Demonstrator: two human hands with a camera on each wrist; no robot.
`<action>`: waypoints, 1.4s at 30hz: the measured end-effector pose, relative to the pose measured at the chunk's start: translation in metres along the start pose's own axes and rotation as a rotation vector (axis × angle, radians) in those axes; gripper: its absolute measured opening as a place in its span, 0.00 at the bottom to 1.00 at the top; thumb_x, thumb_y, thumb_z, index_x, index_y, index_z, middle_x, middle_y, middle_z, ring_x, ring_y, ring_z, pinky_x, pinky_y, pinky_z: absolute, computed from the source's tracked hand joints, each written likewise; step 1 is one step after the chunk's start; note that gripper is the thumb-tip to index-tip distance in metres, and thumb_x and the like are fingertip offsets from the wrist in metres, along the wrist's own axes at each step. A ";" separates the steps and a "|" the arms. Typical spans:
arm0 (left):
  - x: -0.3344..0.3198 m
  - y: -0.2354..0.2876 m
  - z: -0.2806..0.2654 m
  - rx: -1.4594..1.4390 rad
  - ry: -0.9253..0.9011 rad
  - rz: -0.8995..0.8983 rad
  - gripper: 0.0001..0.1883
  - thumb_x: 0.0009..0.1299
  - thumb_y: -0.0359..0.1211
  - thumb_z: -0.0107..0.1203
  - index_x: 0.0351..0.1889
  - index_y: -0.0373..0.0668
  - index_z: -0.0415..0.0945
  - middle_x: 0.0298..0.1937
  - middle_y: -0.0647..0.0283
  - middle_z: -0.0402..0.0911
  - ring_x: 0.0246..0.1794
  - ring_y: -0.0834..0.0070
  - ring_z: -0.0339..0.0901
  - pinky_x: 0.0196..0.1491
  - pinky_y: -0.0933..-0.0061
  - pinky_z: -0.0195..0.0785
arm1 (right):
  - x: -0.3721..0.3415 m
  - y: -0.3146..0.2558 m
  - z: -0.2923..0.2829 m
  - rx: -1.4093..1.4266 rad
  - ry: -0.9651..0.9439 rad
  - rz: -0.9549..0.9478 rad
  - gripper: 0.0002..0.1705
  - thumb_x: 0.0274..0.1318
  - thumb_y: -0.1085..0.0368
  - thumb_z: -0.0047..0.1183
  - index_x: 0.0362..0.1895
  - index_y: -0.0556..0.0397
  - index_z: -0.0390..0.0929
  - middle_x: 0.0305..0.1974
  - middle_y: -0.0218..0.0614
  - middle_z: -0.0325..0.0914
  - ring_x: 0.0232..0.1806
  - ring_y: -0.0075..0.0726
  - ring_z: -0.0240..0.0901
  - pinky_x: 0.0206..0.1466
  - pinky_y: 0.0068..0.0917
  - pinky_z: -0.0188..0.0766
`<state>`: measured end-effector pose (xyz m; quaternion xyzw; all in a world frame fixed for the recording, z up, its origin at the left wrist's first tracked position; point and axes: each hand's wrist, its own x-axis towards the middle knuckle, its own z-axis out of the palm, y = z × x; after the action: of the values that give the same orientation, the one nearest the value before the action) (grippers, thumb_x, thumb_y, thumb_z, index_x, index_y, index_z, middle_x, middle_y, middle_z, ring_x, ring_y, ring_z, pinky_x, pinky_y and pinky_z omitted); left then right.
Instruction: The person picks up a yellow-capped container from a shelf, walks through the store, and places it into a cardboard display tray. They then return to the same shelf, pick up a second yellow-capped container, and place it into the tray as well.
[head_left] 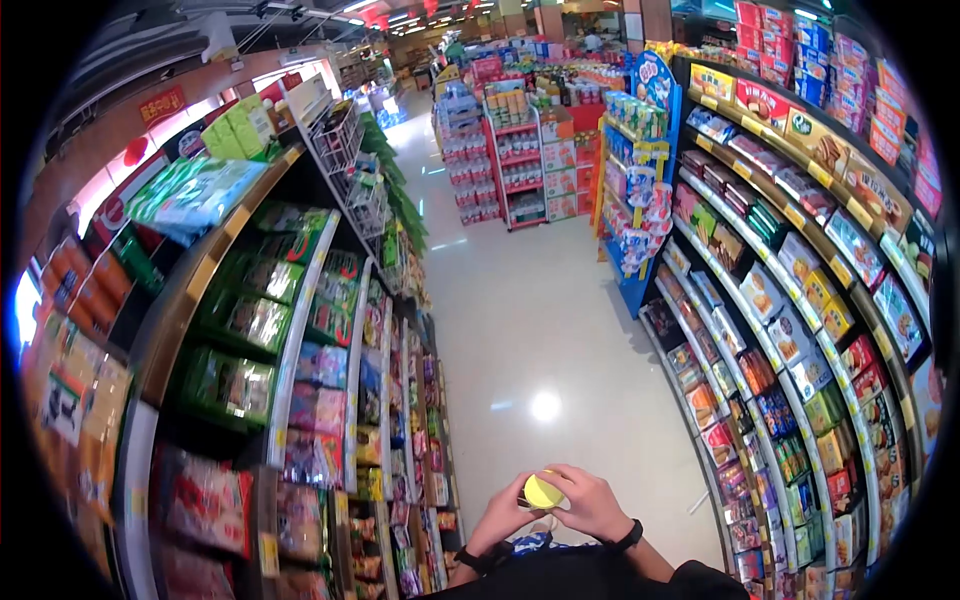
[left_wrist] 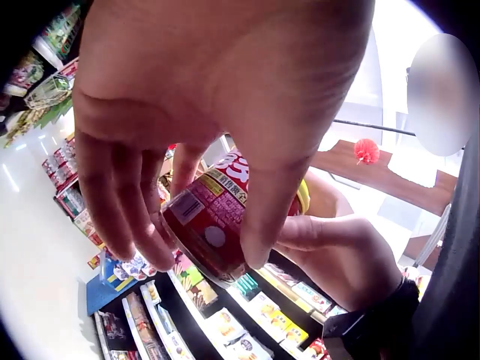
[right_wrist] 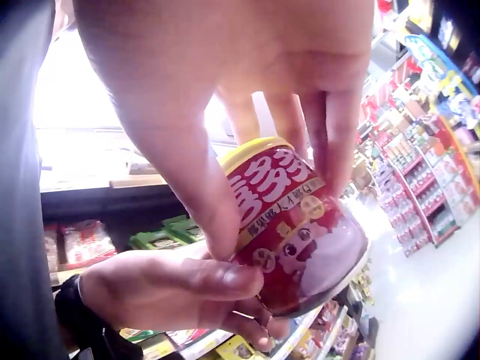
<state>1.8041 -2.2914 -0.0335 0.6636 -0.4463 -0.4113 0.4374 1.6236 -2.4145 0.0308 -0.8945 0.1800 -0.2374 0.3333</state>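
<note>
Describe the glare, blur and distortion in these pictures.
Head view: fisheye bends the shelves into arcs, bright reflection on the floor; left wrist view: blown-out upper right with a blurred oval, the left hand shaded; right wrist view: blown-out upper left, yet large lettering on the jar is clear.

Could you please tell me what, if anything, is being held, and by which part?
A red-labelled container with a yellow lid is held: the left hand grips its lower side, the right hand its side nearer the lid.
</note>
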 end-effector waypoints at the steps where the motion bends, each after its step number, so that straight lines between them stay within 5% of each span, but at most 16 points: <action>1: 0.022 0.010 -0.014 0.012 -0.018 -0.015 0.38 0.67 0.34 0.77 0.75 0.45 0.72 0.60 0.56 0.87 0.57 0.66 0.88 0.60 0.64 0.82 | 0.025 0.006 -0.006 -0.018 0.019 -0.010 0.38 0.51 0.65 0.72 0.70 0.45 0.81 0.64 0.43 0.82 0.62 0.52 0.84 0.61 0.42 0.84; 8: 0.177 0.042 -0.080 -0.024 -0.106 0.093 0.37 0.68 0.34 0.77 0.75 0.45 0.72 0.60 0.56 0.87 0.57 0.66 0.89 0.60 0.64 0.82 | 0.157 0.062 -0.033 -0.092 0.071 0.059 0.36 0.51 0.64 0.73 0.68 0.44 0.82 0.64 0.41 0.83 0.59 0.51 0.85 0.59 0.41 0.85; 18: 0.411 -0.008 -0.150 0.130 -0.256 0.039 0.41 0.69 0.43 0.77 0.78 0.46 0.69 0.59 0.49 0.88 0.57 0.58 0.89 0.58 0.62 0.82 | 0.329 0.218 -0.023 -0.043 0.107 0.178 0.38 0.50 0.65 0.69 0.70 0.43 0.81 0.65 0.40 0.82 0.62 0.50 0.84 0.60 0.43 0.85; 22: 0.514 0.000 -0.190 0.271 -0.215 0.079 0.42 0.70 0.45 0.77 0.80 0.47 0.69 0.61 0.49 0.88 0.59 0.57 0.89 0.59 0.61 0.81 | 0.431 0.272 -0.048 -0.065 0.075 0.133 0.38 0.51 0.64 0.68 0.71 0.43 0.81 0.66 0.40 0.82 0.62 0.50 0.84 0.60 0.43 0.85; 30: 0.702 0.027 -0.275 0.115 -0.071 0.002 0.42 0.70 0.41 0.76 0.80 0.45 0.68 0.64 0.53 0.87 0.61 0.59 0.88 0.63 0.61 0.79 | 0.653 0.376 -0.082 -0.053 -0.055 -0.004 0.32 0.55 0.62 0.68 0.66 0.46 0.81 0.64 0.39 0.82 0.59 0.50 0.84 0.57 0.43 0.85; 35: 0.816 0.027 -0.323 0.149 -0.141 -0.052 0.40 0.70 0.42 0.75 0.79 0.45 0.70 0.64 0.52 0.87 0.60 0.60 0.88 0.62 0.60 0.80 | 0.754 0.442 -0.076 -0.107 -0.087 0.005 0.30 0.56 0.61 0.67 0.64 0.46 0.80 0.62 0.37 0.82 0.58 0.49 0.84 0.54 0.44 0.85; 42: 1.001 0.032 -0.408 0.111 -0.218 0.116 0.38 0.70 0.40 0.75 0.77 0.44 0.72 0.64 0.53 0.87 0.62 0.58 0.87 0.63 0.62 0.79 | 0.920 0.504 -0.097 -0.192 -0.036 0.097 0.30 0.57 0.59 0.69 0.65 0.46 0.80 0.63 0.38 0.81 0.58 0.49 0.84 0.55 0.43 0.85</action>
<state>2.4418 -3.1647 -0.0447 0.6112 -0.5510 -0.4294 0.3721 2.2448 -3.2658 0.0324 -0.9167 0.2389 -0.1867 0.2602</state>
